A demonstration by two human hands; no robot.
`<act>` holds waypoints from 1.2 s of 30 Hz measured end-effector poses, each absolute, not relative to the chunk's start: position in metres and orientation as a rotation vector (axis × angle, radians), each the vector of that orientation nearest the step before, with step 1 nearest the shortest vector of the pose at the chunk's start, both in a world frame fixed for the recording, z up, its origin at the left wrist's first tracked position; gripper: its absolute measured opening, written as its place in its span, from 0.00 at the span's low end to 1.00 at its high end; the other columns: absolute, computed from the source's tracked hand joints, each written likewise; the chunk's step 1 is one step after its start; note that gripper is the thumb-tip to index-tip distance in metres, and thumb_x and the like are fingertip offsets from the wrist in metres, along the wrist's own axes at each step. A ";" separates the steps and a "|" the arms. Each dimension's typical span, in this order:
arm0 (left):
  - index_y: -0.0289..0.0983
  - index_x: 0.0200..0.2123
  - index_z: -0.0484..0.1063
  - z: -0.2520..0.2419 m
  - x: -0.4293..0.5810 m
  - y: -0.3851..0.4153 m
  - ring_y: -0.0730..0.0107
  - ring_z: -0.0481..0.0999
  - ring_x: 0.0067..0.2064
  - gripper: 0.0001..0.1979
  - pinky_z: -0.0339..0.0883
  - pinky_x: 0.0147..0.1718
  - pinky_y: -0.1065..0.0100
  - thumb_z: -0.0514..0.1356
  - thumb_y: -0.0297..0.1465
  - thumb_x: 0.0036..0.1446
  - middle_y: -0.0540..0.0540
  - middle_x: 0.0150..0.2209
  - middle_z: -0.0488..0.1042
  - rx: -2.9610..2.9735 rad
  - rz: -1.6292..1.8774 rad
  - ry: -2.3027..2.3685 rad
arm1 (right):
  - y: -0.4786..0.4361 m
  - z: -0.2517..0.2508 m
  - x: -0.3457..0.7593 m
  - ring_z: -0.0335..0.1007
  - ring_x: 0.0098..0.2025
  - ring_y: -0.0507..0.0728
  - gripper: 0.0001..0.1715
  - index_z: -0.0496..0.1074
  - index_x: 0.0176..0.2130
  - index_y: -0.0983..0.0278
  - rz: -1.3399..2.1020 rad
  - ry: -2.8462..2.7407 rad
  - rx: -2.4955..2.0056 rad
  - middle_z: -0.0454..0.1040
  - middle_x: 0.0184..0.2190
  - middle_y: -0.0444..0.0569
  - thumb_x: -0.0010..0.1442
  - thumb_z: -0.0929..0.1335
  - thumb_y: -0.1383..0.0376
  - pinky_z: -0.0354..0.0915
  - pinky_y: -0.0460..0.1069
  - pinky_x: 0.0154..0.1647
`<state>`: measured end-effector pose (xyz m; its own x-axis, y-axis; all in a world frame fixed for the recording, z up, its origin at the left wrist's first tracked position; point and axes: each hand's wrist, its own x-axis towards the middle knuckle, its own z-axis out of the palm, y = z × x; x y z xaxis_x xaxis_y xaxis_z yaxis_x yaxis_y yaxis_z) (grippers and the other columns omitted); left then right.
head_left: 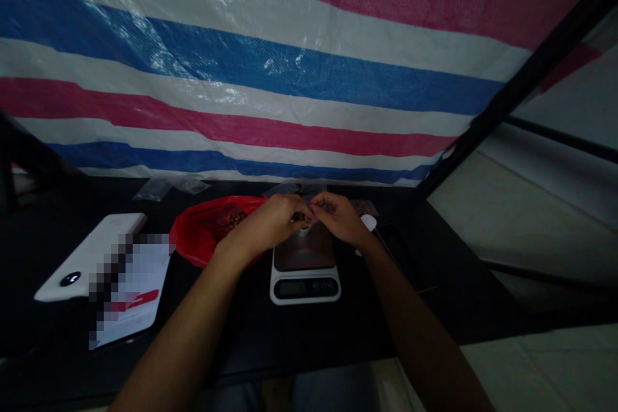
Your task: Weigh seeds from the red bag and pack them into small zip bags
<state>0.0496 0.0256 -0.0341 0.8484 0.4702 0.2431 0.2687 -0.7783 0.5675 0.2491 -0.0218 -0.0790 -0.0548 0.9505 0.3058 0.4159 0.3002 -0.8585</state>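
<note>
One striped tarpaulin hangs behind the black surface. On it sits one digital scale; left of the scale lies one red plastic bag of brown pieces. Above the scale, my left hand and right hand stand narrow, pinching one small brown piece. Caution: a loosened pinch could drop it, upsetting the reading.

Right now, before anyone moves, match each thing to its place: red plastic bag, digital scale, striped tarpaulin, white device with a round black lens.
Things:
1 red plastic bag
2 digital scale
3 striped tarpaulin
4 white device

Places:
A behind the black table
B far left on the table
C beneath the left hand and right hand
D just left of the scale, holding brown pieces

Pairs: 1-D, 2-C, 3-A, 4-B
</note>
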 end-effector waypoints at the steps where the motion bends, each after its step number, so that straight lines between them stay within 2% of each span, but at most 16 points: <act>1: 0.38 0.41 0.81 -0.034 0.050 0.025 0.63 0.80 0.45 0.11 0.71 0.47 0.67 0.60 0.23 0.61 0.44 0.43 0.82 2.493 0.512 0.537 | -0.022 -0.079 0.250 0.74 0.35 0.54 0.06 0.73 0.35 0.64 0.723 -1.637 -1.271 0.78 0.32 0.46 0.61 0.67 0.64 0.67 0.49 0.39; 9: 0.37 0.45 0.81 -0.034 0.048 0.023 0.63 0.81 0.45 0.13 0.71 0.46 0.68 0.60 0.22 0.59 0.44 0.44 0.83 2.398 0.483 0.571 | -0.024 -0.072 0.260 0.73 0.35 0.54 0.08 0.74 0.34 0.64 0.723 -1.683 -1.344 0.77 0.32 0.47 0.59 0.68 0.62 0.67 0.50 0.40; 16: 0.37 0.46 0.80 -0.033 0.050 0.020 0.61 0.81 0.48 0.13 0.72 0.47 0.67 0.62 0.23 0.59 0.43 0.47 0.82 2.388 0.494 0.557 | -0.051 -0.052 0.281 0.72 0.31 0.53 0.14 0.78 0.36 0.66 0.959 -1.804 -1.583 0.78 0.29 0.46 0.54 0.74 0.58 0.65 0.47 0.30; 20: 0.37 0.48 0.79 -0.031 0.052 0.018 0.62 0.80 0.49 0.15 0.71 0.48 0.67 0.62 0.22 0.58 0.43 0.48 0.82 2.373 0.493 0.566 | -0.060 -0.048 0.291 0.71 0.28 0.52 0.10 0.78 0.33 0.66 1.055 -1.790 -1.708 0.76 0.24 0.44 0.51 0.75 0.62 0.63 0.46 0.26; 24: 0.38 0.44 0.80 -0.025 0.044 0.019 0.63 0.80 0.45 0.10 0.70 0.45 0.67 0.61 0.26 0.61 0.45 0.45 0.82 2.404 0.527 0.627 | -0.068 -0.048 0.305 0.73 0.27 0.53 0.05 0.79 0.32 0.64 1.017 -1.790 -1.862 0.78 0.25 0.45 0.50 0.73 0.69 0.65 0.46 0.26; 27: 0.39 0.39 0.81 -0.022 0.028 0.018 0.64 0.80 0.40 0.08 0.69 0.40 0.68 0.61 0.28 0.61 0.46 0.40 0.83 2.438 0.440 0.758 | -0.072 -0.050 0.310 0.73 0.26 0.53 0.07 0.79 0.30 0.63 0.972 -1.828 -1.980 0.80 0.26 0.46 0.46 0.74 0.73 0.64 0.46 0.24; 31: 0.41 0.38 0.82 -0.030 0.008 0.014 0.63 0.81 0.37 0.07 0.68 0.35 0.68 0.64 0.28 0.56 0.47 0.37 0.83 2.412 0.180 0.884 | -0.073 -0.053 0.306 0.74 0.26 0.54 0.11 0.79 0.28 0.62 0.882 -1.865 -2.154 0.80 0.25 0.44 0.44 0.72 0.77 0.62 0.45 0.24; 36: 0.42 0.35 0.83 -0.044 0.001 0.010 0.63 0.82 0.38 0.10 0.68 0.37 0.68 0.62 0.24 0.55 0.48 0.36 0.84 2.387 0.122 0.811 | -0.070 -0.050 0.297 0.72 0.25 0.53 0.11 0.78 0.26 0.64 0.873 -1.884 -2.095 0.78 0.23 0.45 0.46 0.69 0.78 0.61 0.45 0.24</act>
<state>0.0014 0.0097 -0.0445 0.8085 0.5794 -0.1032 0.5236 -0.6282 0.5755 0.2968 -0.0699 -0.0504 0.0183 0.9554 -0.2947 0.8425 -0.1735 -0.5101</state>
